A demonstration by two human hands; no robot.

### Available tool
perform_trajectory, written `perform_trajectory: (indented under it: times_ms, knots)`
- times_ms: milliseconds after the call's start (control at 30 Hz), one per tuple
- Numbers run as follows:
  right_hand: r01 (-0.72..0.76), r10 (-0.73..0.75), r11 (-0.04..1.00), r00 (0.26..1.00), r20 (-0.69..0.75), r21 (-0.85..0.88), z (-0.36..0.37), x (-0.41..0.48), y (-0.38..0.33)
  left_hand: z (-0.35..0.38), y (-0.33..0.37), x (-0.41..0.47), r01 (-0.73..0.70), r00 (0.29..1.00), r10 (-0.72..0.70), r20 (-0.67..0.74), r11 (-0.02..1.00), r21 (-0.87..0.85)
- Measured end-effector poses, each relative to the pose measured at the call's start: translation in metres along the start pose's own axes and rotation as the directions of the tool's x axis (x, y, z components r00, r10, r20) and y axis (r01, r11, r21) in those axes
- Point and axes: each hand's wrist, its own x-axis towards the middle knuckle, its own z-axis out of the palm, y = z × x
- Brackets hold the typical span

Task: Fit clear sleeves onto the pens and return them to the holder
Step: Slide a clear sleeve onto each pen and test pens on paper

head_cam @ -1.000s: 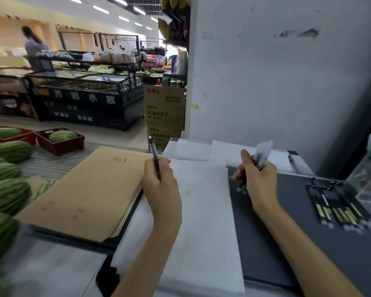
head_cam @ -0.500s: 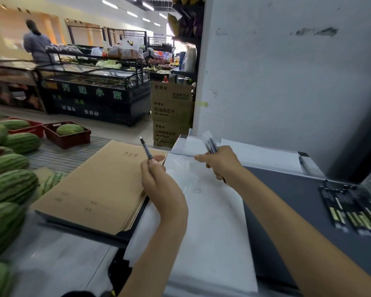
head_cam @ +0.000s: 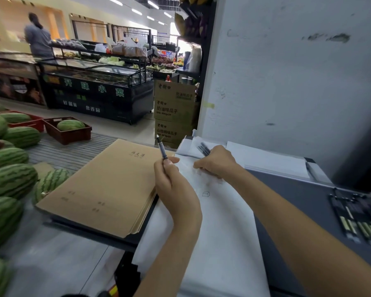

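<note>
My left hand (head_cam: pixel 176 185) grips a dark pen (head_cam: pixel 161 147) upright, its tip pointing up and away over the brown notebook. My right hand (head_cam: pixel 216 161) holds two or three dark pens (head_cam: pixel 204 149) whose ends stick out past the fingers; it rests low on the white paper (head_cam: pixel 223 221), just right of the left hand. A row of several dark pens (head_cam: pixel 358 217) lies on the grey desk top (head_cam: pixel 304 202) at the far right. No clear sleeve and no holder can be made out.
A stack of brown notebooks (head_cam: pixel 107 185) lies to the left of the paper. Watermelons (head_cam: pixel 9 179) pile up along the left edge. More white sheets (head_cam: pixel 266 159) lie at the back against the white wall (head_cam: pixel 287 82). Cardboard boxes (head_cam: pixel 174 112) stand beyond the desk.
My right hand has moved left from the grey desk top across the paper, close to the left hand, and come down onto the paper. The left hand has held its pen upright throughout.
</note>
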Motion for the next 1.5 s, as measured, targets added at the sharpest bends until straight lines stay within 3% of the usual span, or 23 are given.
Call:
perform_trajectory:
  times_ms: [200,300,400,467,600,733,900,1067,1233,1500]
  knots:
    - [0.031,-0.041,0.972,0.998,-0.038,-0.234,-0.017,-0.007,-0.004,0.000,0.000,-0.002,-0.011,1.000,0.011,0.029,1.000,0.020]
    - [0.033,-0.034,0.970,0.999,0.000,-0.239,-0.026,-0.011,0.001,0.001,0.000,-0.003,-0.024,0.999,0.022,0.050,0.999,0.031]
    - [0.000,0.003,0.994,0.999,0.032,-0.107,-0.037,-0.017,0.009,0.001,0.001,-0.006,-0.044,0.997,0.039,0.073,0.997,0.060]
    - [-0.077,0.069,0.991,0.995,0.069,0.114,-0.047,-0.020,0.017,0.001,0.001,-0.007,-0.058,0.994,0.049,0.101,0.995,0.080]
    - [-0.218,0.087,0.801,0.964,0.251,0.558,-0.063,-0.028,0.043,0.003,-0.001,-0.009,-0.096,0.979,0.072,0.193,0.989,0.114]
    - [-0.217,-0.021,0.599,0.958,0.285,0.770,-0.069,-0.039,0.071,0.005,-0.001,-0.017,-0.201,0.936,0.138,0.323,0.965,0.170]
    - [-0.179,-0.067,0.438,0.971,0.230,0.881,-0.069,-0.052,0.096,0.006,-0.009,-0.022,-0.278,0.847,0.108,0.521,0.925,0.261]
    - [-0.087,-0.071,0.262,0.991,0.109,0.961,-0.074,-0.052,0.112,0.005,-0.011,-0.024,-0.340,0.812,0.131,0.569,0.899,0.277]
    - [0.022,-0.063,0.269,0.998,-0.005,0.963,-0.081,-0.055,0.120,0.008,-0.013,-0.025,-0.396,0.780,0.140,0.610,0.865,0.309]
    - [0.104,-0.062,0.183,0.994,-0.094,0.978,-0.080,-0.065,0.107,0.009,-0.013,-0.025,-0.477,0.747,0.169,0.643,0.810,0.341]
